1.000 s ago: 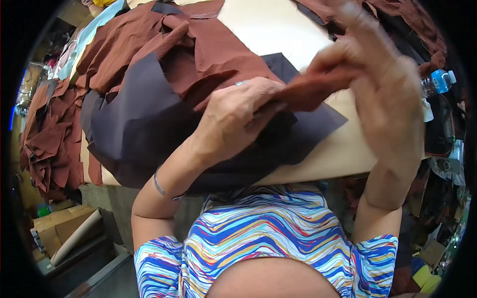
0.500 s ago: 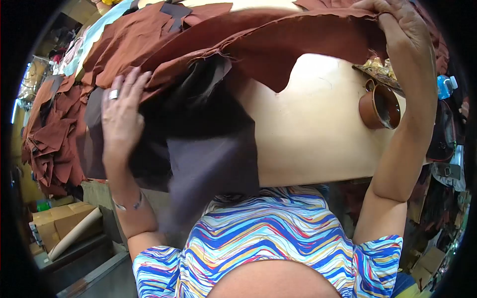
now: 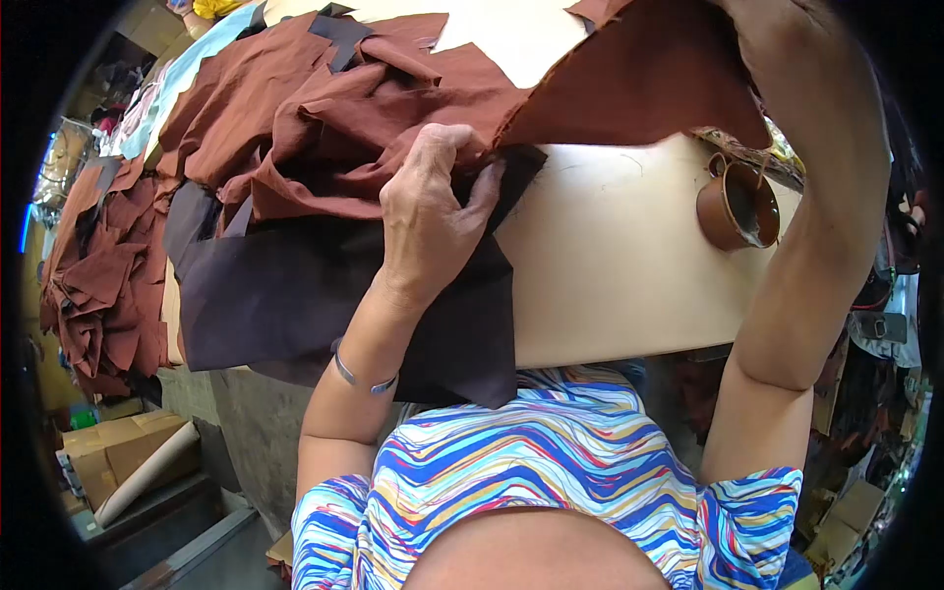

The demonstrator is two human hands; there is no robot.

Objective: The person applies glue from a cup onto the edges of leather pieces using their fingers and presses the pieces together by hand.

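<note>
A reddish-brown cloth [image 3: 629, 84] with a frayed edge stretches between my two hands over the table. My left hand [image 3: 433, 211] is closed on its edge, thumb and fingers pinching it near the middle. At the top right my right hand [image 3: 787, 39] holds the cloth's raised far end; its fingers are mostly cut off by the frame edge. Beneath my left forearm lies a dark, nearly black cloth [image 3: 285, 295], overhanging the table's front edge. More of the reddish-brown cloth bunches in folds left of my left hand.
A brown cup [image 3: 723, 211] stands on the pale tabletop [image 3: 610, 275], by my right forearm. Reddish-brown scraps [image 3: 103, 285] are heaped at the far left. A cardboard box [image 3: 123, 447] and a pale roll [image 3: 147, 477] sit low on the left.
My left hand has moved right, from lying spread on the cloth to pinching its edge. My right hand has risen with its end. The dark cloth now lies flatter.
</note>
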